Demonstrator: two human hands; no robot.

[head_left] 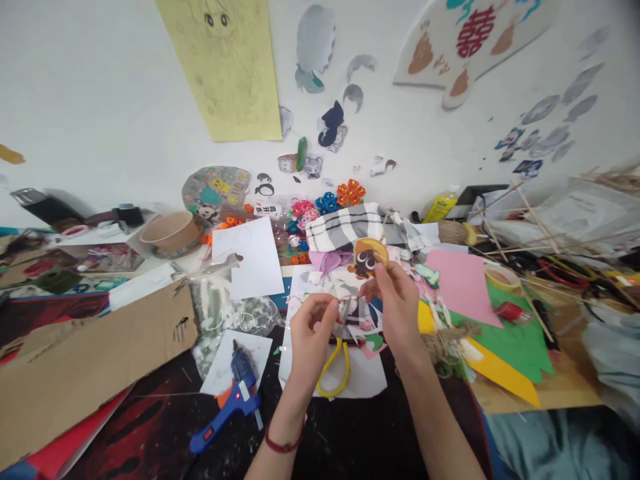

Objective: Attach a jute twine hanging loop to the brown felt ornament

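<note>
In the middle of the view my right hand (400,300) pinches a small cartoon cutout (366,259), a dark figure with big white eyes and an orange-yellow rim. My left hand (313,327) is close beside it, thumb and forefinger pressed together; whatever is between them is too small to make out. Below the hands, the yellow loop handles of scissors (346,377) show on white paper (365,381), their blades hidden. Paper scraps lie behind the fingers. To the left, a blue glue gun (233,393) with a lit red light rests partly on another white sheet (215,373).
A large cardboard piece (100,367) covers the left side. Green (520,327) and pink sheets (463,283) lie right, by a tape roll (501,276) and thin sticks. Checked cloth (350,227), pipe-cleaner flowers (350,193) and a bowl (170,232) stand along the wall.
</note>
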